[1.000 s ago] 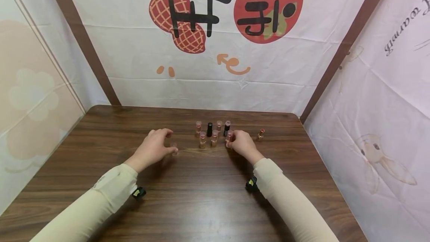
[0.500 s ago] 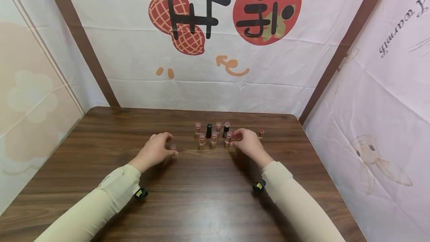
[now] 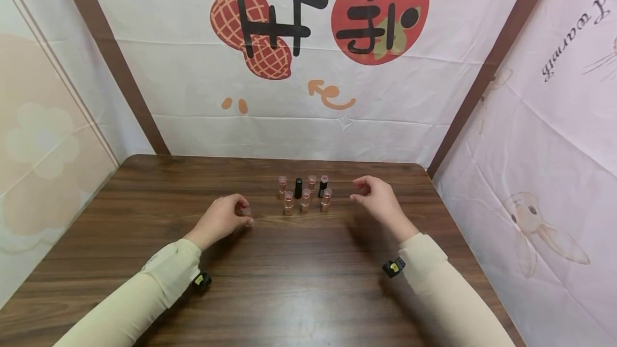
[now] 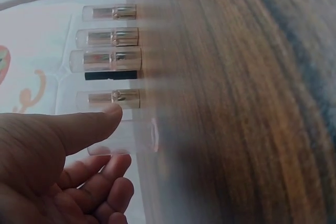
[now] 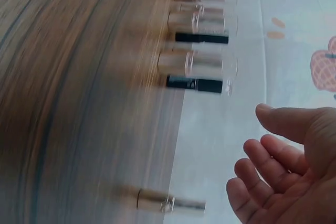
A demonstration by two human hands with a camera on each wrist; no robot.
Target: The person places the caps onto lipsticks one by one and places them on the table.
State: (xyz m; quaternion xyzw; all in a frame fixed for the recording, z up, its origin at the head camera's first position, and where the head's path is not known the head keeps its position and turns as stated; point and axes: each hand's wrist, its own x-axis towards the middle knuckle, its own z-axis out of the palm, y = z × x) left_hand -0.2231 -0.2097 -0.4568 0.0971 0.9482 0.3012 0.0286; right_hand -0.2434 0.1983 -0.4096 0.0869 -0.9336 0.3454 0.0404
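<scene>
My left hand (image 3: 220,219) is at the left of the lipsticks, its thumb and curled fingers on either side of a clear lipstick cap (image 4: 131,139), which they pinch close to the tabletop. My right hand (image 3: 382,203) hovers right of the group, fingers loosely bent around nothing. An uncapped lipstick (image 5: 170,202) stands upright near it in the right wrist view; in the head view this hand hides it. Between the hands stand several capped lipsticks, among them a clear-capped one (image 3: 326,201) at front right and a black tube (image 3: 298,188) in the back row.
The brown wood table (image 3: 289,277) ends at a white printed cloth (image 3: 193,95) hanging behind it, with more cloth at both sides. A second black tube (image 3: 323,187) stands at the right end of the back row.
My right hand has let go of the front-right capped lipstick and moved right, now covering the uncapped one. My left fingers have drawn in closer around the clear cap.
</scene>
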